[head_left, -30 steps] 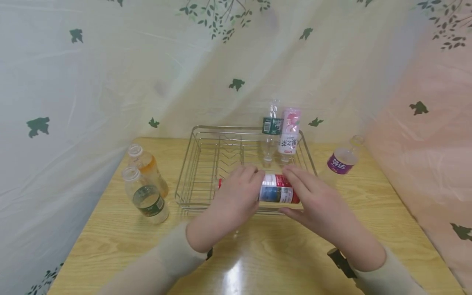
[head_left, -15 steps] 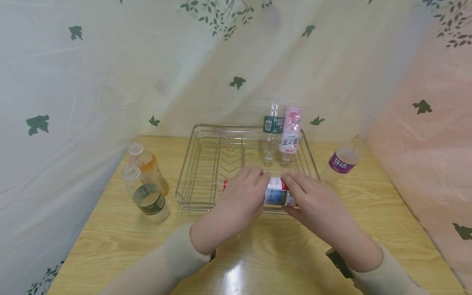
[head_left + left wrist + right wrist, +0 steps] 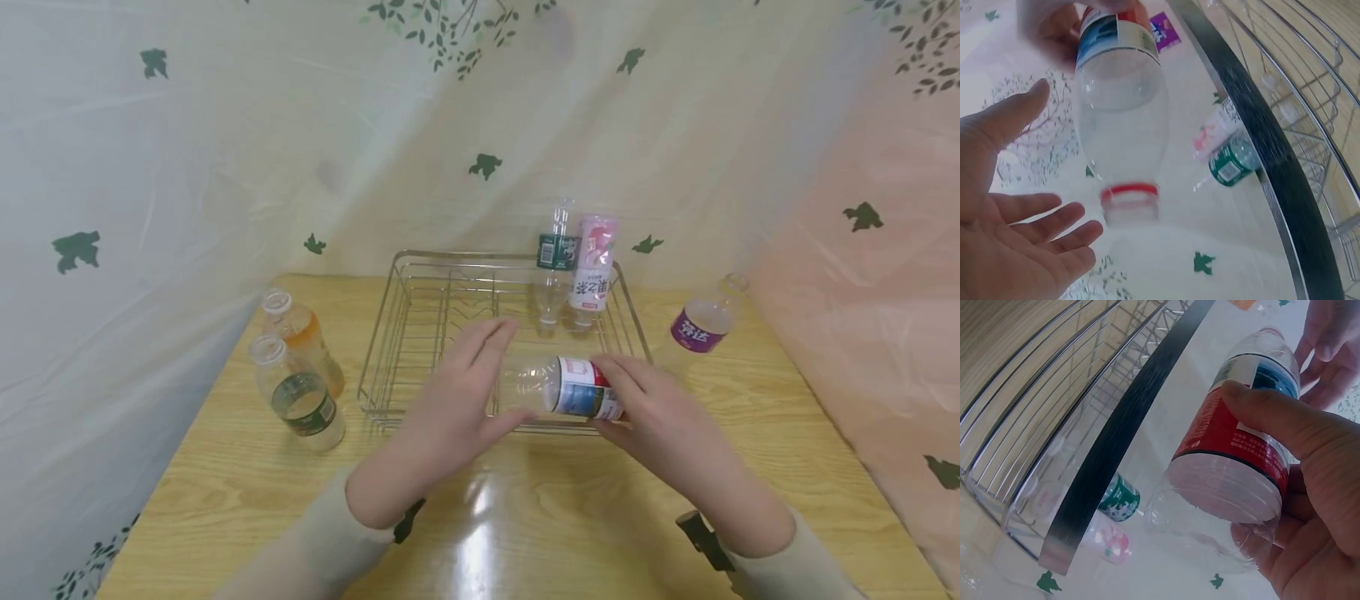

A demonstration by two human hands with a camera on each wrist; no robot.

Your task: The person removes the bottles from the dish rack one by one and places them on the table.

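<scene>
My right hand (image 3: 667,425) grips a clear plastic bottle (image 3: 536,385) by its labelled lower half, thumb and fingers round the red, white and blue label (image 3: 1235,428). The bottle lies sideways above the front of a wire dish rack (image 3: 420,333), its neck towards the left. My left hand (image 3: 450,400) is beside the neck end, fingers spread and apart from the bottle. In the left wrist view a red ring (image 3: 1129,189) circles the bottle's neck and no cap shows on it. Upside down at the rack's back right stand a green-labelled bottle (image 3: 557,252) and a pink-labelled bottle (image 3: 592,267).
Two uncapped bottles, one orange-tinted (image 3: 303,333) and one green-labelled (image 3: 303,408), stand on the wooden table (image 3: 225,500) left of the rack. To its right stands a purple-labelled bottle (image 3: 697,329). A patterned curtain (image 3: 337,125) hangs behind the table.
My left hand has come off the bottle's neck end and moved left, its fingers opening. The right hand keeps its grip on the bottle, which has shifted slightly to the right.
</scene>
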